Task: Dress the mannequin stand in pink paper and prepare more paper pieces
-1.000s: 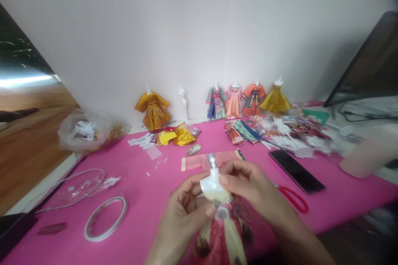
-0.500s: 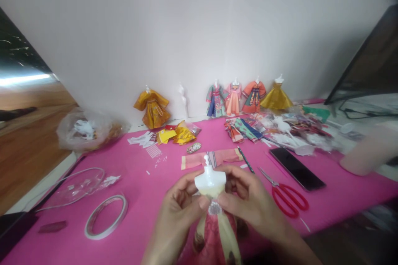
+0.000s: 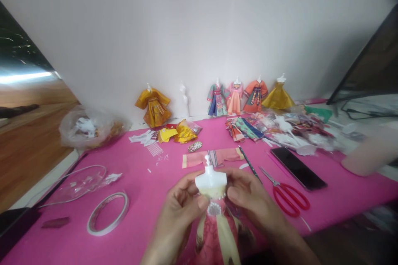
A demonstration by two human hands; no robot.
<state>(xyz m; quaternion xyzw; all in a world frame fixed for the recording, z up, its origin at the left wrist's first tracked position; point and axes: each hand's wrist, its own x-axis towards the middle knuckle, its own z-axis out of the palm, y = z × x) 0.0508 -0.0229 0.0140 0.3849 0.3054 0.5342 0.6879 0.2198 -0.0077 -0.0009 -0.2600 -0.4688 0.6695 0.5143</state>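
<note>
Both hands grip one small dress form (image 3: pixel 210 180) (white bust, red paper skirt): left hand (image 3: pixel 182 209) at 9 o'clock, right hand (image 3: pixel 248 198) at 3. Fingers pinch narrowly at its waist; red scissors (image 3: pixel 290 198) lie at 3 o'clock, near.

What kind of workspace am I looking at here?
Probably a home craft desk for making paper doll dresses. Finished little dresses stand along the wall, scissors and a tape roll lie on the pink mat, and both hands, left hand and right hand, hold a small mannequin.
</note>
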